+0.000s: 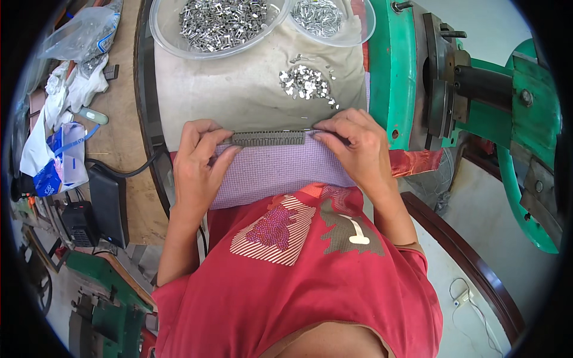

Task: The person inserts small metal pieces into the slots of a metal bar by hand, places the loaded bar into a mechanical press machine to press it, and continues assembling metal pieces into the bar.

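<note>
A narrow grey metal bar with a row of fine slots or teeth lies crosswise before me, at the upper edge of a lilac checked cloth. My left hand is closed on the bar's left end, thumb below and fingers above. At its right end my right hand is closed in a pinch; a tiny bright sliver shows beside these fingertips, but what they hold is hidden. Just beyond, a loose pile of small shiny metal pieces sits on a grey-beige cloth.
Two clear plastic bowls, a large one and a smaller one, hold many small metal parts at the back. A green machine stands close on the right. To the left, a wooden table carries bags, tissues and a black box.
</note>
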Demonstrator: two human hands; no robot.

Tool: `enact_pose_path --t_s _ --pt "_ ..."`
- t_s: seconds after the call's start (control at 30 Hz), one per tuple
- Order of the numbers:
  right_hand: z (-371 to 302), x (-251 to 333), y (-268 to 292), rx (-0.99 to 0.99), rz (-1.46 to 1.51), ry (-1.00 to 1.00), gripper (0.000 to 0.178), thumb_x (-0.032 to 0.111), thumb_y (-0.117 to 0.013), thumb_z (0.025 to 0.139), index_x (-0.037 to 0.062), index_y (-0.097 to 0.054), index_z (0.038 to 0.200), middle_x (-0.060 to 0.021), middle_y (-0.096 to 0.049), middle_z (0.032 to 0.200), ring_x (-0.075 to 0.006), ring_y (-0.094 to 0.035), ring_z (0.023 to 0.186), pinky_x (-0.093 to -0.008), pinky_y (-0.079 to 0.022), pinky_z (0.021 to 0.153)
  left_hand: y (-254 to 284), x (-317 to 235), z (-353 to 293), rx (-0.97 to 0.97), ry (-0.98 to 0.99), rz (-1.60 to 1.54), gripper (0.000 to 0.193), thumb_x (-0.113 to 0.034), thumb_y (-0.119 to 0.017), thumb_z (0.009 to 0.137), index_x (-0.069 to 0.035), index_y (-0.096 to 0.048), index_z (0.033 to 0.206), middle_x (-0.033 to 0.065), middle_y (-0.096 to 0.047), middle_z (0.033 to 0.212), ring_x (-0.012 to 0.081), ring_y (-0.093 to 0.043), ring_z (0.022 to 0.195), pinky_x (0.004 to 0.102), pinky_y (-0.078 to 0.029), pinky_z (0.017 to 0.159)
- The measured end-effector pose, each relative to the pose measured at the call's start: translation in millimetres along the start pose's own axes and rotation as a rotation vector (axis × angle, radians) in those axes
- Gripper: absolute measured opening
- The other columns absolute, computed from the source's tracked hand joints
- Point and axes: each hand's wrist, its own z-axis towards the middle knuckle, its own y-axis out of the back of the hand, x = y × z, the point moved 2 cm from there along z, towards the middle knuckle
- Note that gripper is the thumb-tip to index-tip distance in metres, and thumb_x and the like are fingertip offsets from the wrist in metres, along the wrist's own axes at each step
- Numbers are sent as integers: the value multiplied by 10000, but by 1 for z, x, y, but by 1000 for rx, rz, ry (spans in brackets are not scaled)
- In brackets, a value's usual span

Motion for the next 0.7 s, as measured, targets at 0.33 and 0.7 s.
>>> enact_pose_path --t_s 0.33,0.7 --pt "-6 6 -7 18 -14 61 132 64 -793 734 42 -727 846 -72 -648 830 -266 -635 784 -375 -507 679 6 4 -5 -24 36 26 306 6 -810 716 -10 -700 1001 94 -591 1022 184 -615 775 288 -493 615" --pt "-11 9 -1 10 185 -132 94 8 -694 848 1 -614 897 -116 -651 822 -269 -658 692 -354 -507 611 5 7 -5 -37 51 -7 303 9 -810 719 -21 -704 1002 83 -597 1020 165 -605 766 275 -492 616"
